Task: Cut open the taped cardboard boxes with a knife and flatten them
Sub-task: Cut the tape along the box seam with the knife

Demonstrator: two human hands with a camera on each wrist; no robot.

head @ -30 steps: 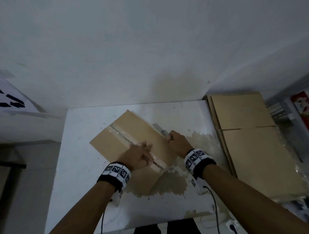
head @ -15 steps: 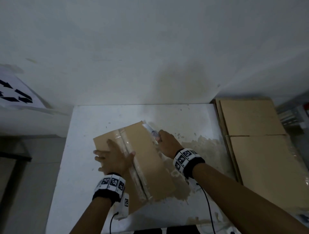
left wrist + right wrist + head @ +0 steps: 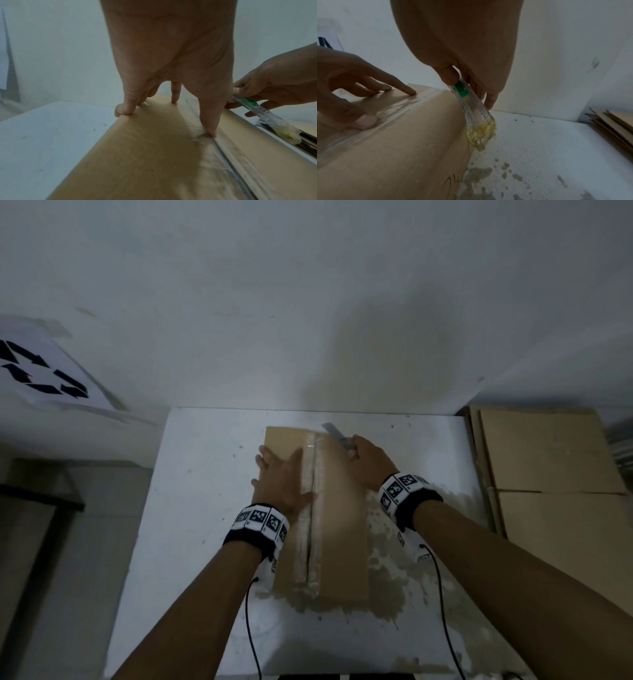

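Note:
A brown cardboard box (image 3: 339, 525) lies on the white table (image 3: 191, 508), its clear-taped centre seam (image 3: 313, 508) running away from me. My left hand (image 3: 279, 477) rests flat on the box's left half, fingers spread and the thumb (image 3: 208, 121) against the tape (image 3: 223, 146). At the box's far right edge my right hand (image 3: 368, 462) grips a clear utility knife (image 3: 337, 436) with a green slider (image 3: 461, 90). The blade points away toward the wall, off the tape. The box's top (image 3: 399, 142) fills the right wrist view, with the left hand's fingers (image 3: 368, 121) pressing on it.
Flattened cardboard sheets (image 3: 555, 474) are stacked just past the table's right edge. The table's paint is worn brown around the box's near right side (image 3: 387, 587). A white wall (image 3: 308, 320) stands right behind the table. A recycling-sign paper (image 3: 44, 374) hangs at the left.
The box has been turned from a diagonal lie until its seam points straight away from me. My left hand shifted onto the left half, and the right hand with the knife moved to the far end.

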